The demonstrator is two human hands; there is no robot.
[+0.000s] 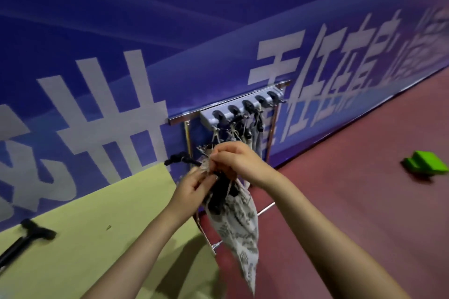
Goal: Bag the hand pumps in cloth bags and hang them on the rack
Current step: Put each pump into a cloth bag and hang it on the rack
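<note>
Both hands' fingers, left hand [194, 183] and right hand [234, 161], pinch the drawstring mouth of a printed cloth bag [239, 228] holding a black pump, just below the rack [243, 109].

Yellow-green table [102, 238], black hand pump [23, 241] lying on it

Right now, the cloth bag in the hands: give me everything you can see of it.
The cloth bag is pale fabric with a grey printed pattern, long and narrow, tapering to a point at the bottom. It hangs in the air beside the green table edge, tilted toward the lower right. Its mouth is gathered at the top, where the left hand and right hand pinch it and its light drawstring. A black hand pump sticks out of the opening, only partly inside. It is not yet on the rack.
</note>
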